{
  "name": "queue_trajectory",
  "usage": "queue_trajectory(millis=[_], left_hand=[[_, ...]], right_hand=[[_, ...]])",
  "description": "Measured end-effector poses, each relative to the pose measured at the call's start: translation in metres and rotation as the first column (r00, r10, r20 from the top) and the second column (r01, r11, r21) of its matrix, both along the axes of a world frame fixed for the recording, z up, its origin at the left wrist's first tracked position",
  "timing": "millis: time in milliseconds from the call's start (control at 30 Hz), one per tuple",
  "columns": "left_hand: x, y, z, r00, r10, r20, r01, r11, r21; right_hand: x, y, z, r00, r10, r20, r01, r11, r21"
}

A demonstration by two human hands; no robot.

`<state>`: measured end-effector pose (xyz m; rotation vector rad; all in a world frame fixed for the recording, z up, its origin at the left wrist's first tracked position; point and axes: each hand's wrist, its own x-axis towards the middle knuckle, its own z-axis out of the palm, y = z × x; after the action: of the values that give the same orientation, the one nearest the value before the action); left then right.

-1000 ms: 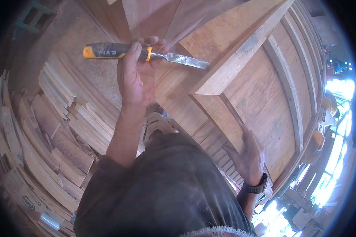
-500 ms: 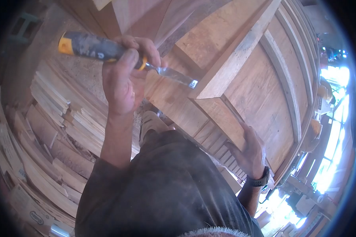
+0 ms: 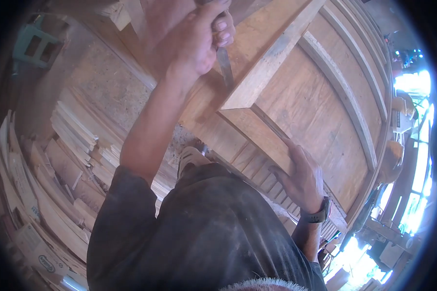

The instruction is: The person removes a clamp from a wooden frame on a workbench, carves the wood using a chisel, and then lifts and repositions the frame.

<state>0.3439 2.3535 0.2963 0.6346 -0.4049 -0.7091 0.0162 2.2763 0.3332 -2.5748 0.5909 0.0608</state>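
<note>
My left hand point(image 3: 199, 41) is wrapped round a chisel, its blade point(image 3: 224, 68) angled down by the corner of a wooden frame. The handle is mostly hidden by my fingers and the view's top edge. Whether the blade's tip touches the wood, I cannot tell. With the thumb on one side and the fingers on the other, my right hand point(image 3: 305, 177) grips the near rail of the wooden frame point(image 3: 262, 133). A dark watch point(image 3: 318, 212) is on that wrist. Pale wooden strips and plywood panels make up the frame.
Stacks of thin wood strips point(image 3: 73, 121) and boards lie on the floor at the left. A green stool point(image 3: 34, 46) stands at the far left. Slats point(image 3: 277, 189) show below the frame's near rail. My foot point(image 3: 192, 157) is close beside the frame.
My left hand has moved up and to the right with the chisel, tipping the blade from nearly level to steep. My right hand has kept its grip on the frame, which sits slightly further left in view.
</note>
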Motion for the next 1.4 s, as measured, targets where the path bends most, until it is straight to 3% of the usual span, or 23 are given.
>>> queue_trajectory(millis=[133,200,233,300,500,633,733,800,900,1000,1100,1333,1400], left_hand=[[0.021,-0.029,-0.022,0.994,-0.009,0.110,-0.013,0.980,0.200],[0.027,-0.034,-0.024,1.000,0.008,0.020,-0.013,0.964,0.266],[0.023,-0.036,-0.024,0.999,0.001,0.032,-0.010,0.962,0.271],[0.016,-0.041,-0.025,0.988,0.147,-0.047,-0.128,0.952,0.278],[0.010,-0.045,-0.019,0.968,0.250,-0.031,-0.228,0.921,0.316],[0.014,-0.049,-0.021,0.972,0.235,0.029,-0.228,0.898,0.376],[0.017,-0.058,-0.023,0.987,0.104,0.119,-0.144,0.907,0.396],[0.012,-0.068,-0.019,0.957,0.152,0.246,-0.256,0.838,0.481],[0.016,-0.071,-0.024,0.966,0.136,0.222,-0.244,0.769,0.591],[0.017,-0.075,-0.034,0.920,0.257,0.297,-0.380,0.771,0.511],[0.021,-0.071,-0.035,0.910,0.319,0.266,-0.414,0.753,0.511],[0.012,-0.040,-0.016,0.929,0.281,0.240,-0.363,0.818,0.447],[0.008,-0.038,-0.004,0.918,0.148,0.368,-0.305,0.857,0.416]], right_hand=[[-0.006,-0.002,-0.003,0.999,0.038,0.026,-0.036,0.998,-0.048],[-0.008,-0.002,-0.005,0.996,0.053,0.077,-0.049,0.997,-0.051],[-0.008,-0.002,-0.005,0.995,0.057,0.082,-0.053,0.997,-0.054],[-0.010,-0.003,-0.005,0.994,0.059,0.095,-0.053,0.997,-0.058],[-0.011,-0.002,-0.002,0.995,0.048,0.085,-0.046,0.999,-0.025],[-0.013,-0.004,-0.004,0.992,0.070,0.105,-0.066,0.997,-0.045],[-0.013,-0.003,-0.004,0.991,0.080,0.108,-0.074,0.996,-0.052],[-0.013,-0.004,-0.004,0.991,0.081,0.107,-0.075,0.995,-0.062],[-0.014,-0.004,-0.003,0.992,0.071,0.108,-0.065,0.996,-0.055],[-0.015,-0.004,-0.004,0.989,0.080,0.122,-0.077,0.996,-0.033],[-0.015,-0.004,-0.006,0.985,0.083,0.149,-0.078,0.996,-0.043],[-0.014,-0.005,-0.003,0.989,0.070,0.134,-0.069,0.998,-0.007],[-0.014,-0.006,-0.004,0.990,0.067,0.126,-0.067,0.998,-0.004]])
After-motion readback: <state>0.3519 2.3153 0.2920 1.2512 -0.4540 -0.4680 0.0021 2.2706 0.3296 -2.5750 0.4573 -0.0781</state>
